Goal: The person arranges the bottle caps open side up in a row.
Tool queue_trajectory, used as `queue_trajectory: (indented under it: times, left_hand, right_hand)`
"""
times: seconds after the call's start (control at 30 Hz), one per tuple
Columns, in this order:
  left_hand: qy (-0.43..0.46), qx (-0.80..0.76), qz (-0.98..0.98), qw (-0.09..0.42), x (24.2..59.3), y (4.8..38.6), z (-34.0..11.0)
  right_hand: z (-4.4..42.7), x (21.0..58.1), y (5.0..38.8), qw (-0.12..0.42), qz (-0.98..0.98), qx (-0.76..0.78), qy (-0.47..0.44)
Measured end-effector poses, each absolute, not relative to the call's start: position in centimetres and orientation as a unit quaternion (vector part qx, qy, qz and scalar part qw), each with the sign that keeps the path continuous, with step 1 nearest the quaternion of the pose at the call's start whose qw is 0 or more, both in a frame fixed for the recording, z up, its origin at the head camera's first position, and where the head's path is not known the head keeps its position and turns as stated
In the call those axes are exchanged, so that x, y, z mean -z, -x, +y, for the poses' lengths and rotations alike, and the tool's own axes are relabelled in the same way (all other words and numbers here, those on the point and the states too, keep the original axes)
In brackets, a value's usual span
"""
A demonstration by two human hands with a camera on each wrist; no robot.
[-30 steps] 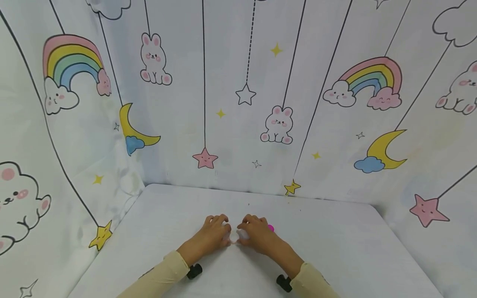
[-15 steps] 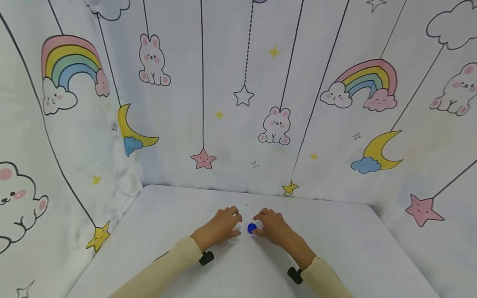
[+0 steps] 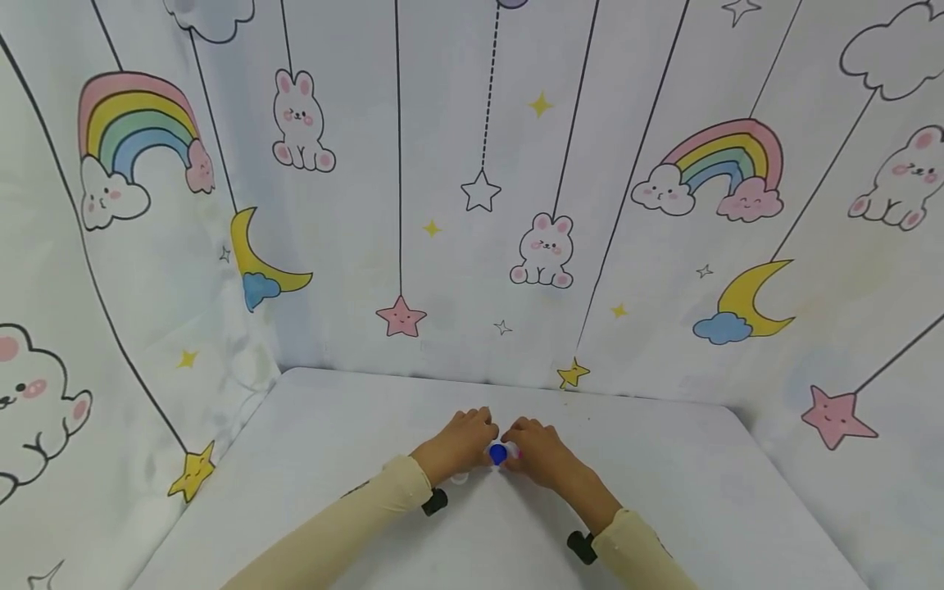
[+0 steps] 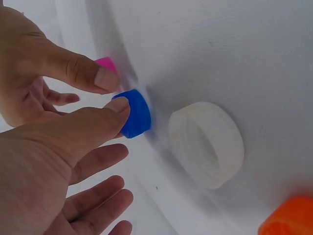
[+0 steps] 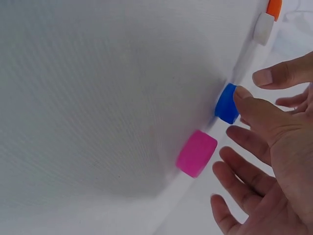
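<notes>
A small blue bottle cap (image 3: 498, 453) lies on the white tabletop between the two hands. My left hand (image 3: 459, 442) is at its left side, with the thumb overlapping its edge in the left wrist view and the other fingers loosely bent. On the opposite side, my right hand (image 3: 546, 453) has its thumb over the cap's edge in the right wrist view, its fingers spread. In each wrist view a gap shows between the far hand's thumb and the cap. A pink cap (image 5: 196, 154) sits below my right fingers. The white, hollow cap (image 4: 227, 142) stands nearer my left wrist.
An orange cap (image 4: 291, 218) lies past the white one, forming a row with the others. White cloth printed with rainbows and rabbits (image 3: 547, 250) hangs behind the table (image 3: 664, 475). A black wrist device (image 3: 582, 546) sits on the right forearm.
Both hands were around the white cap, then shifted right to the blue one. The left hand has come closer to the right hand, and the gap around the blue cap has narrowed.
</notes>
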State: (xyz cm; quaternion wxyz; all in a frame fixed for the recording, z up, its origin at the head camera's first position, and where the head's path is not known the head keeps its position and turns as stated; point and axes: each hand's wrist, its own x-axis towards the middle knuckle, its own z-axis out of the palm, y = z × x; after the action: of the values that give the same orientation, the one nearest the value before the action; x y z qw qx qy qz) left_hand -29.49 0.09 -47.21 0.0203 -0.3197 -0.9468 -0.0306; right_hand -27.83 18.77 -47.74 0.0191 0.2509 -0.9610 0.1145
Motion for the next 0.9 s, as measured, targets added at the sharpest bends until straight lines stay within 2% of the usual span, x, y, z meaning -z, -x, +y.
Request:
queue_trajectory:
  times: [0.57, 0.9]
  left_hand:
    - [0.331, -0.016, -0.939, 0.094, 48.5, 29.4, 0.9]
    - [0.324, -0.014, -0.942, 0.087, 48.9, 29.6, 1.1]
  right_hand:
    - [18.5, 48.7, 28.2, 0.030, -0.960, -0.112, -0.257]
    - [18.4, 49.1, 28.2, 0.030, -0.962, -0.102, -0.253]
